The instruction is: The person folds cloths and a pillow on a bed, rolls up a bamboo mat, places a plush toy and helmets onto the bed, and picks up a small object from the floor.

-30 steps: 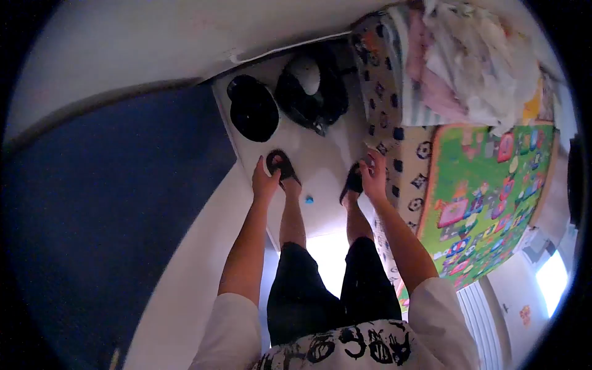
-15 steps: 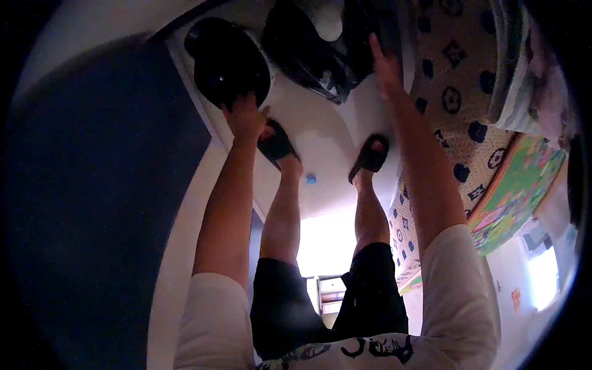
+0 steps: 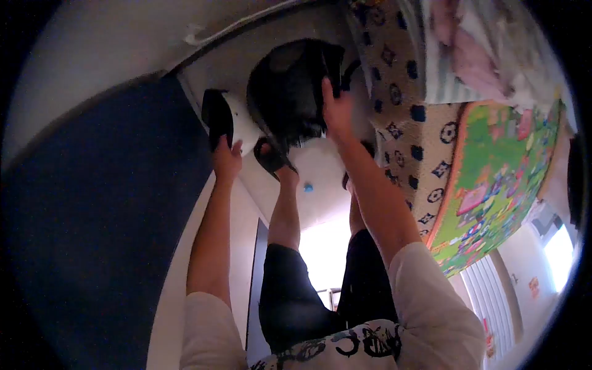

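My left hand (image 3: 227,158) is closed on the lower end of a black, rounded, cap-like object (image 3: 217,114), now seen nearly edge-on beside the dark blue panel. At the right edge of a black backpack (image 3: 287,92), my right hand (image 3: 338,114) grips its side, with the thumb along the dark fabric and some fingers hidden. A strap shows beyond the hand. The bag is just past my feet, above the pale floor. Whether its underside touches the floor cannot be made out.
My feet wear dark slippers (image 3: 269,158). A small blue object (image 3: 308,187) lies on the floor between my legs. On the right stands a bed with a patterned beige cover (image 3: 425,163), a green colourful mat (image 3: 493,185) and bedding (image 3: 475,55). The dark blue panel (image 3: 105,185) fills the left.
The cap-like object has turned from broad side to edge-on. My right hand and the backpack have shifted left in view, and the bag has changed shape. The view has swung toward the bed.
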The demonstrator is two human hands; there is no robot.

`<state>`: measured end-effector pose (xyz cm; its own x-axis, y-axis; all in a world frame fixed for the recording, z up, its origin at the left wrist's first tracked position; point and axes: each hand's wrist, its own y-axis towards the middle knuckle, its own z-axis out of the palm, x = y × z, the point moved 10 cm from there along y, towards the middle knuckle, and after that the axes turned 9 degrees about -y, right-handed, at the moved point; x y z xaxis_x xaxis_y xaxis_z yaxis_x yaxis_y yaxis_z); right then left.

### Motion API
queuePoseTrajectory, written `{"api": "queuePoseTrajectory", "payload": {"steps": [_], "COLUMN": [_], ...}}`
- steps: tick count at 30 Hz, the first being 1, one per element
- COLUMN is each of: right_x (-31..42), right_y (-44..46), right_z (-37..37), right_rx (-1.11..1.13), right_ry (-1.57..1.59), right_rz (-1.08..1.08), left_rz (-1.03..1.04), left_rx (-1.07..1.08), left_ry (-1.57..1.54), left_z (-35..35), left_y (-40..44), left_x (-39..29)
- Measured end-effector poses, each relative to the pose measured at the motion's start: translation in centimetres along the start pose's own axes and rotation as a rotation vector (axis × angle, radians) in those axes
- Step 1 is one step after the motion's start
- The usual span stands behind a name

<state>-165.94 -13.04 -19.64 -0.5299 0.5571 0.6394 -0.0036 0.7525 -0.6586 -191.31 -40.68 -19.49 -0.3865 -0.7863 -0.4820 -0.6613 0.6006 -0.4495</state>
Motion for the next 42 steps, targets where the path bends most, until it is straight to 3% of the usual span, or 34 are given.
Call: {"api": "queuePoseTrajectory", "payload": {"steps": [3,4,6,8,12,15,20,27,30,33,36,38,40,42], "right_x": [0.3,1.2,4.6,1.3,8.8,10.6,9.6,5.0,1.7,-0.4,-3.5,-6.3,-9.8,-12.0], "right_y": [-5.5,-7.9,-13.2,-16.9,-26.5,-31.1,-35.0,-35.8,-36.1,-37.1,-38.1,-38.8,-39.7,-40.5], "right_z": [-4.8,-6.5,-10.8,-13.9,-23.7,-31.2,-42.2,-57.9,-63.9,-69.1,-73.0,-74.5,-75.7,-76.3], "right_rx": [0.07,0.092,0.083,0.111,0.143,0.077,-0.136,-0.422,-0.518,-0.636,-0.736,-0.797,-0.878,-0.944], "right_ry": [0.011,0.109,-0.024,-0.104,-0.173,-0.146,-0.04,-0.091,-0.041,0.071,0.106,0.243,0.188,0.342], "right_rz": [0.039,-0.004,-0.12,-0.009,-0.096,-0.103,-0.093,-0.012,0.032,0.065,0.083,0.119,0.163,0.198], "left_rz": [0.107,0.054,-0.05,0.012,-0.002,0.066,0.372,0.693,0.763,0.45,0.324,0.177,-0.236,-0.203], "left_rx": [-0.031,-0.01,0.031,-0.007,0.035,0.068,0.129,0.24,0.283,0.516,0.59,0.579,0.503,0.683], "left_ry": [0.032,-0.016,-0.108,-0.124,-0.25,-0.166,0.023,0.147,-0.023,-0.283,-0.852,-1.059,-1.222,-1.268], "left_z": [-2.9,-4.0,-6.8,-10.0,-14.8,-18.6,-21.3,-18.3,-16.1,-11.5,-6.0,-1.7,3.5,9.8], "left_y": [-3.8,-4.8,-7.0,-9.6,-14.3,-17.4,-21.4,-27.5,-29.4,-28.8,-26.5,-24.2,-23.3,-20.3], "left_x": [-3.0,-3.8,-5.9,-9.1,-13.6,-21.7,-35.5,-54.1,-61.8,-65.9,-69.7,-72.3,-74.3,-75.1]}}
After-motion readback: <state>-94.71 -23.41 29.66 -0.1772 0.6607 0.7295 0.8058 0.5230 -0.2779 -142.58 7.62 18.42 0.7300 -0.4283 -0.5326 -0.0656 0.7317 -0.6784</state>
